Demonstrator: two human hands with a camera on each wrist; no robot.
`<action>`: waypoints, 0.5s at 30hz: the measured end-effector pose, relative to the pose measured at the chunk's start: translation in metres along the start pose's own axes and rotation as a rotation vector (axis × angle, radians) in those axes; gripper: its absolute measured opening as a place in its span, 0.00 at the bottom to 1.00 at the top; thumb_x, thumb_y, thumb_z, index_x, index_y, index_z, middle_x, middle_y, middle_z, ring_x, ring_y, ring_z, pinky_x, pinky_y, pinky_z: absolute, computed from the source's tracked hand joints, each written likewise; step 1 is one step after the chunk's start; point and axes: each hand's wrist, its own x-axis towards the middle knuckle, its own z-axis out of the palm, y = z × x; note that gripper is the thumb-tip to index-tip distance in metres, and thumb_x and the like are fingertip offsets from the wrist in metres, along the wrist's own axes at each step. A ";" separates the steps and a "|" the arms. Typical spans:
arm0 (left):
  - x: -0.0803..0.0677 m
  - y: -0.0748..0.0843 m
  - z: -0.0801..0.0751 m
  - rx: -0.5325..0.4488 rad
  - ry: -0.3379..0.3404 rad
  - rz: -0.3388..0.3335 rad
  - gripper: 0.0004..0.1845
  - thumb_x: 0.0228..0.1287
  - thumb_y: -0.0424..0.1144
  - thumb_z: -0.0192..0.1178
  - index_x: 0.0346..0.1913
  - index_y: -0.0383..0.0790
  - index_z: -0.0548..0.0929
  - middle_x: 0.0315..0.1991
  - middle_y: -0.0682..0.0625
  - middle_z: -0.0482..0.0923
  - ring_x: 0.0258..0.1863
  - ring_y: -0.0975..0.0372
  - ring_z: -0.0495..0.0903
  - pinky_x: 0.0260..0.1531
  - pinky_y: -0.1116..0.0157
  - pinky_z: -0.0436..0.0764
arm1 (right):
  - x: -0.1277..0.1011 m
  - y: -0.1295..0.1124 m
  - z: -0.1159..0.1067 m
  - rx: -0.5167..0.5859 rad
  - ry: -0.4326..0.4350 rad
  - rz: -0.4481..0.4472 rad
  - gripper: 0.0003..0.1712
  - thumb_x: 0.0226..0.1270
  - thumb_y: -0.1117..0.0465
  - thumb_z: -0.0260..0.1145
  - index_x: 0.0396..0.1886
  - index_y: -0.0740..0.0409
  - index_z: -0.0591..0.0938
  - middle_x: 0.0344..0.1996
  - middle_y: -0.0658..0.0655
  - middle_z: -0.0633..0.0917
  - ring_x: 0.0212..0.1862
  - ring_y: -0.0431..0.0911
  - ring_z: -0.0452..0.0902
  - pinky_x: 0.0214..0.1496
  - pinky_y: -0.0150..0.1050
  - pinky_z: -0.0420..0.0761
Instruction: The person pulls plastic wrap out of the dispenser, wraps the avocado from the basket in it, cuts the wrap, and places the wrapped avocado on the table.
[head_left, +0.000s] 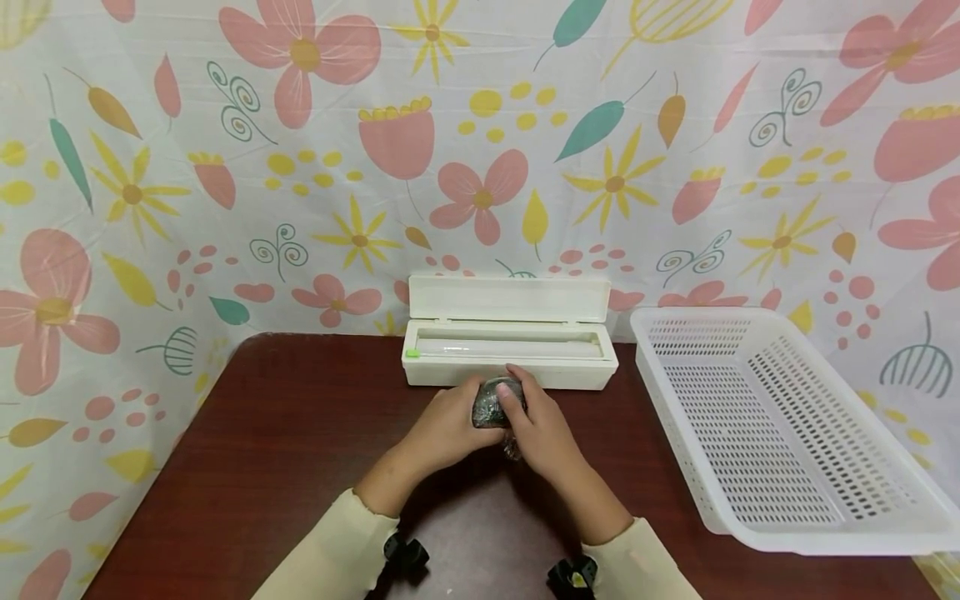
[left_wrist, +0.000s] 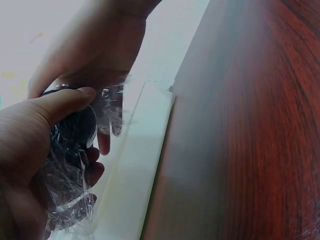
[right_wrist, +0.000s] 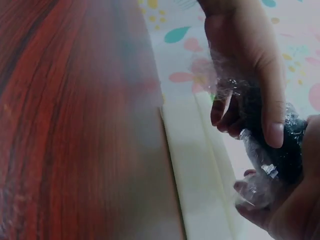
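Both hands grip the dark film-wrapped object (head_left: 495, 404) near the table's (head_left: 285, 450) far edge, just in front of the open wrap dispenser (head_left: 510, 354): left hand (head_left: 448, 427) cups it, right hand (head_left: 542, 429) presses the top. Judgement: pull the loose film tail taut underneath and smooth it flat, keeping the left grip steady.

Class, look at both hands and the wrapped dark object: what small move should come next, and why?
Probably smooth the loose film tail down against the dark object. Both the left hand and right hand already grip it, film covers it, yet crinkled film hangs free below, in front of the open wrap dispenser.
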 end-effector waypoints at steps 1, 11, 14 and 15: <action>0.000 0.000 0.000 -0.007 0.001 0.000 0.32 0.55 0.55 0.73 0.59 0.43 0.77 0.45 0.54 0.85 0.41 0.64 0.84 0.43 0.64 0.82 | 0.000 0.001 0.000 0.039 -0.007 0.019 0.34 0.80 0.37 0.47 0.75 0.49 0.68 0.66 0.57 0.79 0.66 0.55 0.76 0.67 0.57 0.74; 0.000 0.003 0.003 -0.010 0.034 0.038 0.40 0.53 0.55 0.77 0.65 0.42 0.74 0.53 0.51 0.82 0.49 0.61 0.82 0.51 0.60 0.81 | 0.006 0.007 0.004 0.469 -0.039 0.208 0.36 0.81 0.36 0.40 0.71 0.54 0.74 0.68 0.58 0.76 0.69 0.51 0.68 0.73 0.50 0.65; 0.000 0.002 0.005 0.011 0.049 0.067 0.37 0.52 0.52 0.78 0.62 0.41 0.75 0.52 0.50 0.82 0.49 0.60 0.82 0.52 0.58 0.80 | 0.008 0.010 0.005 0.598 -0.100 0.270 0.41 0.80 0.33 0.39 0.69 0.61 0.72 0.67 0.62 0.75 0.65 0.49 0.71 0.68 0.44 0.71; 0.000 0.002 0.006 0.015 0.052 0.071 0.37 0.51 0.51 0.78 0.61 0.41 0.75 0.52 0.50 0.82 0.49 0.60 0.82 0.53 0.58 0.80 | 0.009 0.009 0.005 0.647 -0.118 0.293 0.42 0.80 0.33 0.40 0.69 0.62 0.72 0.66 0.62 0.75 0.64 0.47 0.72 0.66 0.41 0.73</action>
